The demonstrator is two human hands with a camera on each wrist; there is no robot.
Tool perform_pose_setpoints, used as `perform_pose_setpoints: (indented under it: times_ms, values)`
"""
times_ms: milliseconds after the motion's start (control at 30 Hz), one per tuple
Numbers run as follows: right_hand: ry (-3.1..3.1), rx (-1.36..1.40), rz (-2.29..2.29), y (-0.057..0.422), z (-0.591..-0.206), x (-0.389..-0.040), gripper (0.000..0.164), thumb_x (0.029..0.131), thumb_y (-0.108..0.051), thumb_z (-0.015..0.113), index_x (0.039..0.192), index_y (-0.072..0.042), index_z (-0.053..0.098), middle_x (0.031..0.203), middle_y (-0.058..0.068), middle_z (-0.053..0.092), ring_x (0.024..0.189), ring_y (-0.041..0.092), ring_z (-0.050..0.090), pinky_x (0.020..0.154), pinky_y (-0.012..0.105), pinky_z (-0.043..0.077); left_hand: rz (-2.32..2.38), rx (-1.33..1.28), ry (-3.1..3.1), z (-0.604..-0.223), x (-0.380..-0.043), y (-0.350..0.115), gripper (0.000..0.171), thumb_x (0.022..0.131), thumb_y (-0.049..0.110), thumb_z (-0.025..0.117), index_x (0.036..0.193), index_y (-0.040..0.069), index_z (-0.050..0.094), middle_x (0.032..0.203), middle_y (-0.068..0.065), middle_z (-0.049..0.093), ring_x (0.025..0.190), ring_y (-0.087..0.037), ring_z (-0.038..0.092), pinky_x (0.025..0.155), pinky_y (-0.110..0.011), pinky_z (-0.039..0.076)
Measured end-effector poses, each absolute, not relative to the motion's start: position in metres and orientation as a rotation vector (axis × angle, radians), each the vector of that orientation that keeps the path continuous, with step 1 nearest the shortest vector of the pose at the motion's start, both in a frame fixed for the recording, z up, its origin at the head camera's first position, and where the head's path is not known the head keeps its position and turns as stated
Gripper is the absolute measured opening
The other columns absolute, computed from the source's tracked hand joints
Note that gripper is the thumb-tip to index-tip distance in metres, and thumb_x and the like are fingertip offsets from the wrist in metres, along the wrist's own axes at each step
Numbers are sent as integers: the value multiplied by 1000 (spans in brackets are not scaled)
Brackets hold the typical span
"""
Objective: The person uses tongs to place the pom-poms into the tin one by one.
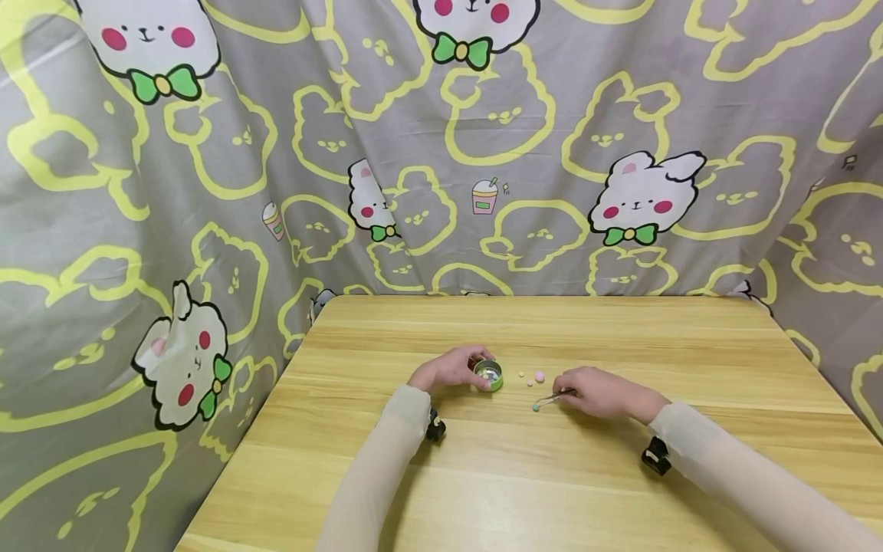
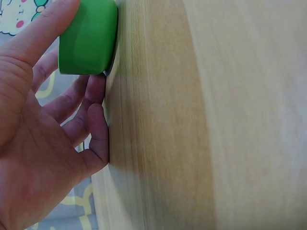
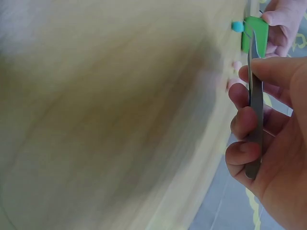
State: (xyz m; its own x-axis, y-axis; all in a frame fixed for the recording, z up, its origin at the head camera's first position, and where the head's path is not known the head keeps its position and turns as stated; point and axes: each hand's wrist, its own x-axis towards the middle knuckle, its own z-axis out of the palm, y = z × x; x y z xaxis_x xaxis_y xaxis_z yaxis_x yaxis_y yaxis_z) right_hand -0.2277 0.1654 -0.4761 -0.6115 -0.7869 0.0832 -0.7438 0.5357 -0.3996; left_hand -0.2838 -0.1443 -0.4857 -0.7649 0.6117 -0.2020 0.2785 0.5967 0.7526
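My left hand (image 1: 451,369) grips a small round green tin (image 1: 497,386) between thumb and fingers. The tin stands on the table with its open top up, and small pale bits show inside. In my right hand (image 1: 602,392) I hold a pair of curved metal tweezers (image 3: 256,103), pointing left. Their bent tip is at a small teal ball (image 1: 535,408); whether the tips pinch it I cannot tell. Beyond the tweezers lie a larger pink ball (image 1: 539,376), a smaller pink ball (image 1: 530,383) and a tiny yellow one (image 1: 521,374).
The wooden table (image 1: 497,483) fills the lower view. A grey cartoon-printed curtain (image 1: 428,130) hangs behind it and along both sides. A black wrist camera (image 1: 436,426) sits under the left cuff, and another camera (image 1: 656,457) under the right.
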Motion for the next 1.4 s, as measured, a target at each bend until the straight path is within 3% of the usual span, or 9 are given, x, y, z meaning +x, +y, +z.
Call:
perform_pose_setpoints:
  times_ms: [500,1400]
  values:
    - [2656,-1439,-627,170,-485,-230,4,92,-11,62,92,-14,65,85,-10,59,74,2,51,64,28,45,1020,714,2386,-485,-283,-145,44,79,20,78,118,18,57,104,2,59,95,-13,55,83,-29,44]
    - [2699,-1372,-675,175,-480,-242,10,93,-7,59,95,-12,66,90,-5,64,80,6,56,70,33,48,1016,701,2387,-482,-279,-144,43,81,19,77,119,17,57,107,-2,59,95,-13,55,83,-28,44]
